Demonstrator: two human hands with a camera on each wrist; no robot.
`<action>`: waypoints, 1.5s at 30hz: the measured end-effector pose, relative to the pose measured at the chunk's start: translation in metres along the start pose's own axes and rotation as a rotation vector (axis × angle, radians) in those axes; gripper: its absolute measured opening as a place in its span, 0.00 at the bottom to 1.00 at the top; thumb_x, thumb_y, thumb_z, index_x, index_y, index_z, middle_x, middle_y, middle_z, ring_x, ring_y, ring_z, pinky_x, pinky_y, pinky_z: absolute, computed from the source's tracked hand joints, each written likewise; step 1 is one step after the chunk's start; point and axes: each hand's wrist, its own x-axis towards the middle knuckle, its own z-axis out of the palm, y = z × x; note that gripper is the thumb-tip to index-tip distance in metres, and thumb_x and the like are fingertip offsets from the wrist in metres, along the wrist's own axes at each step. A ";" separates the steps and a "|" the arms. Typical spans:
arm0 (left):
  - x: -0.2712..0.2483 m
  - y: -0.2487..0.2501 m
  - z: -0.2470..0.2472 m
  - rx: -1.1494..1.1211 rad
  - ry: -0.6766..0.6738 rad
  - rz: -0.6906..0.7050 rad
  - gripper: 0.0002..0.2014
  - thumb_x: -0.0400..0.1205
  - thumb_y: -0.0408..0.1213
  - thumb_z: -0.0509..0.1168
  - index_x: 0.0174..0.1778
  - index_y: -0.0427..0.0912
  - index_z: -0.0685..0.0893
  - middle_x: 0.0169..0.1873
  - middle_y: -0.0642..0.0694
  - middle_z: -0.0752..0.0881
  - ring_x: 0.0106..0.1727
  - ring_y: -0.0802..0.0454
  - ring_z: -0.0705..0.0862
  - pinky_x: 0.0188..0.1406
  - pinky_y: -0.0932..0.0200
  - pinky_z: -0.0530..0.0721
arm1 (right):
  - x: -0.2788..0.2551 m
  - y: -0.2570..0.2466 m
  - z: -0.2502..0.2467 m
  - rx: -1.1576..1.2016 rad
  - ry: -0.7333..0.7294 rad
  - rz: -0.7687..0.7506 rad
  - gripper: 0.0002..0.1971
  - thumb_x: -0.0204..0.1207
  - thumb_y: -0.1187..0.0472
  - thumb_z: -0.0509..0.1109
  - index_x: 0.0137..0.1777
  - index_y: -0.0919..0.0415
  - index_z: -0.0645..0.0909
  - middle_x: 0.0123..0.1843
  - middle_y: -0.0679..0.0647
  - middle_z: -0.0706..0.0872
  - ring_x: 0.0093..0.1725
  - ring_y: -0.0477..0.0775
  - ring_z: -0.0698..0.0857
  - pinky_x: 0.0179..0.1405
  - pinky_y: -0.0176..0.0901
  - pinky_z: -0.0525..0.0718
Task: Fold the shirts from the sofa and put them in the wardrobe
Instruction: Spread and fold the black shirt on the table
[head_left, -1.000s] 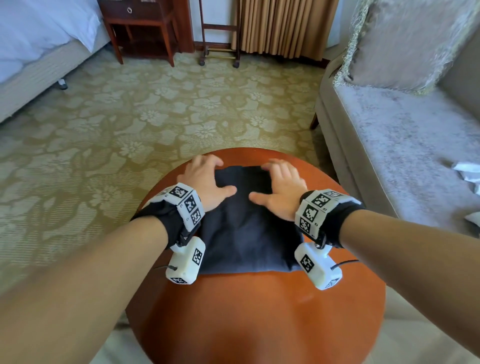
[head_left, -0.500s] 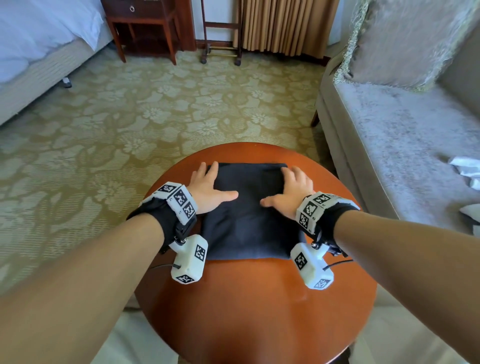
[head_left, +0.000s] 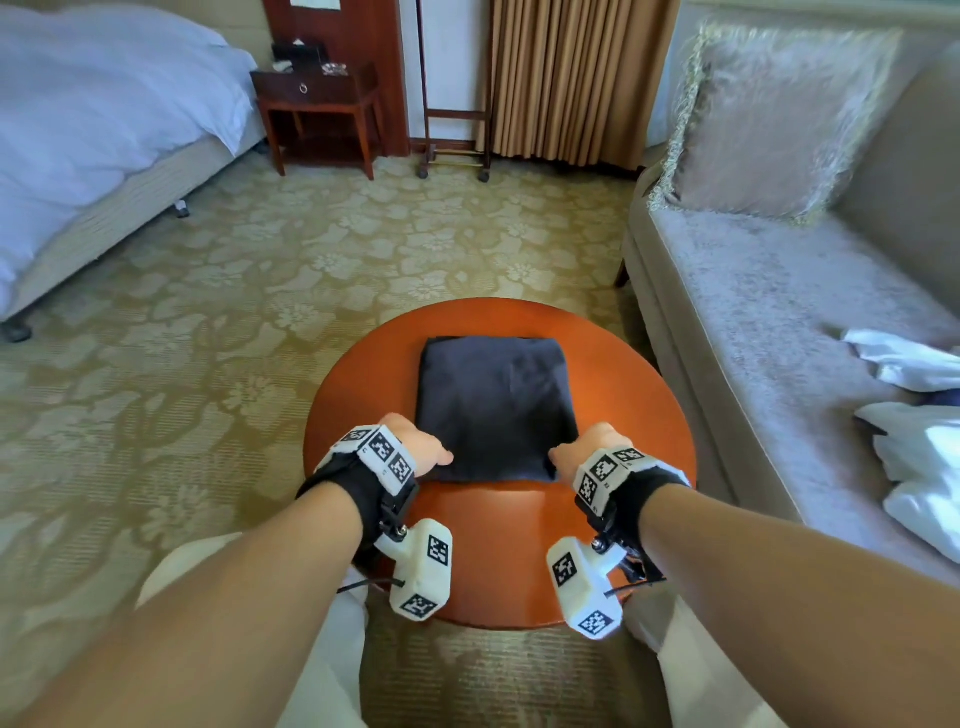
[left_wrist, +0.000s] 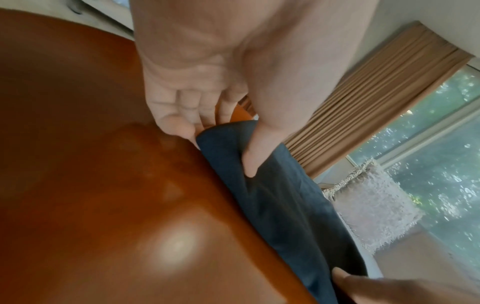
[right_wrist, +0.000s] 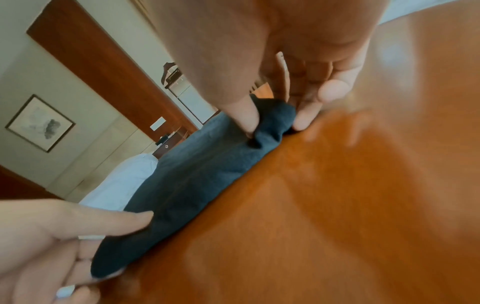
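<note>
folded navy shirt (head_left: 496, 408) flat on round wooden counter (head_left: 498, 551) — long axis runs away from person | L hand (head_left: 421, 449) pinches near-left corner, thumb on top, fingers under | R hand (head_left: 584, 449) pinches near-right corner | white clothes (head_left: 919, 410) on sofa (head_left: 769, 322)

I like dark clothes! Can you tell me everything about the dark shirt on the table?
The shirt is dark navy, soft cloth, folded into a neat flat rectangle. It lies on the round table. The left hand pinches its near left corner and the right hand pinches its near right corner, thumbs on top.
</note>
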 end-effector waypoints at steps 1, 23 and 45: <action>-0.003 -0.006 0.001 -0.011 -0.010 -0.017 0.36 0.64 0.51 0.83 0.62 0.32 0.83 0.52 0.37 0.88 0.48 0.38 0.88 0.55 0.48 0.88 | -0.001 0.005 0.001 0.032 -0.029 0.018 0.14 0.67 0.57 0.72 0.49 0.65 0.81 0.46 0.61 0.88 0.44 0.61 0.88 0.42 0.44 0.83; -0.074 -0.057 -0.024 -0.814 -0.237 0.285 0.11 0.80 0.28 0.71 0.57 0.40 0.88 0.53 0.38 0.90 0.44 0.40 0.92 0.39 0.57 0.86 | -0.067 0.039 -0.047 0.633 -0.225 -0.251 0.14 0.76 0.73 0.71 0.55 0.55 0.82 0.63 0.56 0.78 0.41 0.59 0.85 0.26 0.46 0.89; -0.042 -0.064 -0.033 -0.531 -0.055 0.523 0.03 0.78 0.39 0.74 0.46 0.49 0.91 0.49 0.49 0.91 0.58 0.50 0.86 0.68 0.46 0.80 | -0.041 0.049 -0.054 0.073 -0.064 -0.490 0.11 0.69 0.63 0.79 0.35 0.48 0.81 0.34 0.53 0.86 0.41 0.57 0.87 0.43 0.46 0.84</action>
